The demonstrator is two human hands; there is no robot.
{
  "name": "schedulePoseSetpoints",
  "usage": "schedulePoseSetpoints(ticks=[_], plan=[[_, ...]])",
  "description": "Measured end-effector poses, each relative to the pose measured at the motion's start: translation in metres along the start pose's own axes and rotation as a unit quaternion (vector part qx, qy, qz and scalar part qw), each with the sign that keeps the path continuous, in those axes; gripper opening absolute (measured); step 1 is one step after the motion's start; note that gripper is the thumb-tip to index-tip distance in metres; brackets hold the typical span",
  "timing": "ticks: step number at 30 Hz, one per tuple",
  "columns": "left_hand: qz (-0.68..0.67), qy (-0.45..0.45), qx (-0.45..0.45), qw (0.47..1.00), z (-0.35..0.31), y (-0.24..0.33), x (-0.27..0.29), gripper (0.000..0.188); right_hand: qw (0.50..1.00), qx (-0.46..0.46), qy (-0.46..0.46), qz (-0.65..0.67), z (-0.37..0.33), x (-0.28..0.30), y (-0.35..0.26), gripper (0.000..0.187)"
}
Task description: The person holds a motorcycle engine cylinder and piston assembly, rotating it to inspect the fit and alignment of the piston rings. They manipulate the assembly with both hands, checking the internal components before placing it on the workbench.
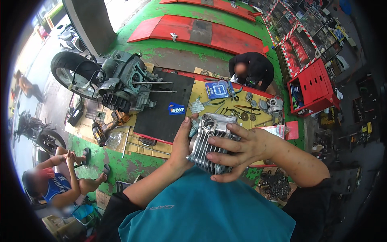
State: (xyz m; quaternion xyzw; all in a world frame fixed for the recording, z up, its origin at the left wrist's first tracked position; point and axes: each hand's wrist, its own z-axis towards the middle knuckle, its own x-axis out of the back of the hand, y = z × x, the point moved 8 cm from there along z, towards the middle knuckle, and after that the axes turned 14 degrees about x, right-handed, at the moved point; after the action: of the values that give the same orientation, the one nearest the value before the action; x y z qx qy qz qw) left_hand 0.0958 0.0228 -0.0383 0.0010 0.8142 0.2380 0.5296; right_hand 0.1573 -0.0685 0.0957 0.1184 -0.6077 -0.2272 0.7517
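Observation:
A silver finned engine cylinder [199, 151] is held up in front of my chest, its fins toward me. My left hand [182, 147] grips its left side, thumb pointing up beside a small greenish-grey piece that I cannot make out. My right hand [238, 151] wraps over the right side, fingers spread across the fins. Beyond it, at the left of the low bench, sits a motorcycle engine [125, 80] with long bare studs [155, 91] sticking out to the right, joined to a rear wheel [72, 72].
A black mat [161, 117] lies on the bench. Gears, bolts and tools cover the yellow part, with a blue packet [218, 89]. A cordless drill [107, 127] lies left. One person [254, 70] crouches across the bench; another [60, 189] sits left. A red tool cabinet [312, 86] stands right.

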Motion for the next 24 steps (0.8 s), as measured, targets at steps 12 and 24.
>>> schedulePoseSetpoints(ticks=[12,24], plan=[[-0.154,-0.015,0.017,0.988,0.007,-0.006,0.023,0.051,0.968,-0.09,-0.147,0.183,0.014,-0.023,0.008,0.067],[-0.087,0.119,-0.116,0.982,0.019,0.006,0.067,0.074,0.607,-0.677,0.205,0.361,-0.033,-0.098,0.002,0.125]])
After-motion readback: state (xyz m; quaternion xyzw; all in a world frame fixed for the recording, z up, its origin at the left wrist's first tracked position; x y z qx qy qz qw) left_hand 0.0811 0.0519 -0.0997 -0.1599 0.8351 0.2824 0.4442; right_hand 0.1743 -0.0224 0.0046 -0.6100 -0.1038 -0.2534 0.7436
